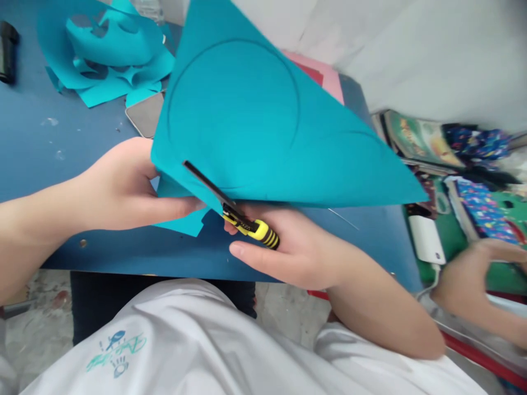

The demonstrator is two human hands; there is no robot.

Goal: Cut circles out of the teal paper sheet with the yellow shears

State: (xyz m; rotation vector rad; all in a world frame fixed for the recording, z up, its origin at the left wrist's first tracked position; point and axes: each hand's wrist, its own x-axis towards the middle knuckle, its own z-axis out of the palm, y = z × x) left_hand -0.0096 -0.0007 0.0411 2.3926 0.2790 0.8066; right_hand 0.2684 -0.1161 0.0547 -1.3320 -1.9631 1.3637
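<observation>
My left hand (127,189) grips the left edge of a teal craft sheet (234,104), its thumb and fingers pinching the lower left corner. Drawn on that sheet are a large dark circle outline and part of another curve at the right. In my right hand (288,247) are scissors (242,218) with yellow and black handles. One dark blade lies over the sheet's lower edge, pointing up and left; the other blade is hidden. A folded teal piece (185,222) hangs below the sheet near my left fingers.
Cut teal scraps (111,55) lie at the back left of the blue table (33,148), near a phone-like slab (146,114) and a black object (7,52). At right, a co-worker's hand (469,280) is beside a white power bank (427,240) and books (424,137).
</observation>
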